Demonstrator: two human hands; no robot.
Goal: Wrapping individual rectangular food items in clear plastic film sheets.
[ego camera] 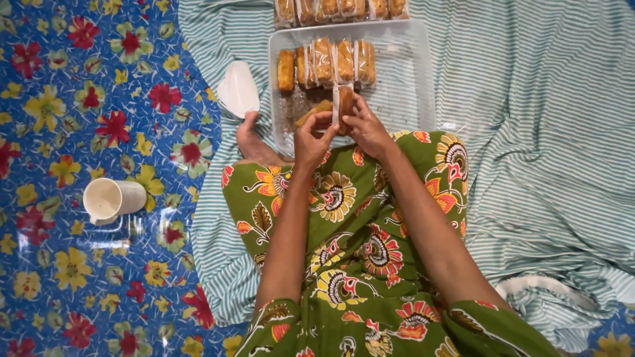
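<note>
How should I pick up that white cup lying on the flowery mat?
Probably by its round body, coming down from above. The white cup lies tipped on its side, open mouth pointing left, so its curved wall faces up with free space around it on the floral mat.

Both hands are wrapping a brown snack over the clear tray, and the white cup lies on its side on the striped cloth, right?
Not quite. The head view shows the white cup lying on its side on the blue floral mat, not the striped cloth. Both hands, left hand and right hand, do hold the brown snack over the clear tray.
</note>
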